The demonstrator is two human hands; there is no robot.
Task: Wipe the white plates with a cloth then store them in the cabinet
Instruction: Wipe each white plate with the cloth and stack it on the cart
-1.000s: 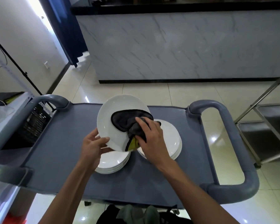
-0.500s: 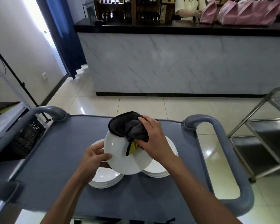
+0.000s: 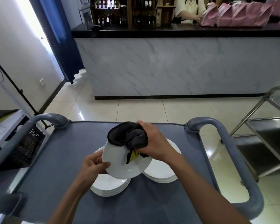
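My left hand [image 3: 94, 164] grips the near left rim of a white plate [image 3: 120, 165], held tilted above the cart. My right hand [image 3: 153, 143] grips a dark grey cloth [image 3: 128, 136] with a yellow tag and presses it on the plate's far rim. Below sit two stacks of white plates: the left stack [image 3: 110, 186] under the held plate and the right stack [image 3: 162, 172] partly hidden by my right wrist.
The plates stand on a grey cart [image 3: 55, 159] with tube handles on both sides. A steel shelf trolley [image 3: 265, 135] is at the right, a black crate [image 3: 26, 147] at the left. A marble-fronted counter [image 3: 168, 65] lies ahead, with a person and pink bags behind it.
The view lifted, bringing the counter top into sight. The cloth slid from the plate's middle to its far rim, and the plate tilted flatter and sank closer to the stacks.
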